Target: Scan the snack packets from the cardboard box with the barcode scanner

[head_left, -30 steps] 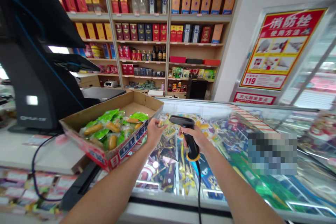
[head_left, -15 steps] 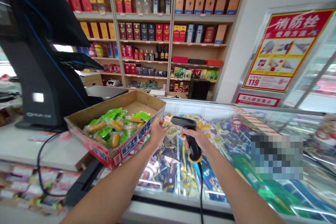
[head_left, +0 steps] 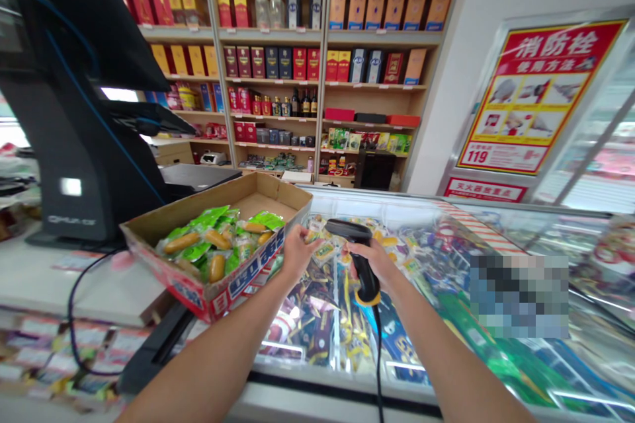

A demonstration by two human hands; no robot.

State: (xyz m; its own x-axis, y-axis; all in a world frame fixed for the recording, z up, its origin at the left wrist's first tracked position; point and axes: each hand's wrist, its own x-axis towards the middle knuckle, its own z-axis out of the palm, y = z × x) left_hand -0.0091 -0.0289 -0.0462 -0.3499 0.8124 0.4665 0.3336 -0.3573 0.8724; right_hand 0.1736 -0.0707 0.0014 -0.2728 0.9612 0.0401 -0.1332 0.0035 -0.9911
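Note:
My right hand (head_left: 372, 261) is wrapped around the handle of a black barcode scanner (head_left: 364, 271) with a yellow base rim and a cable hanging down. Its head points left, towards my left hand (head_left: 297, 254). The left fingers pinch a small clear packet (head_left: 316, 227) with a pale label, close in front of the scanner head; its contents are too small to make out. Both hands are over the glass-topped freezer (head_left: 367, 384). Beside my left forearm, an open cardboard box (head_left: 258, 271) holds several packaged sausages (head_left: 217, 267) in clear and green wrappers.
A black register terminal (head_left: 94, 145) stands on the white counter (head_left: 44, 281) at left, with a cable looping over the edge. Colourful packets fill the freezer below my hands. Shelves of boxed goods (head_left: 297, 61) line the back wall; a red poster (head_left: 540, 92) hangs at right.
The view has shifted very slightly. Both hands, the scanner and the packet keep almost the same positions.

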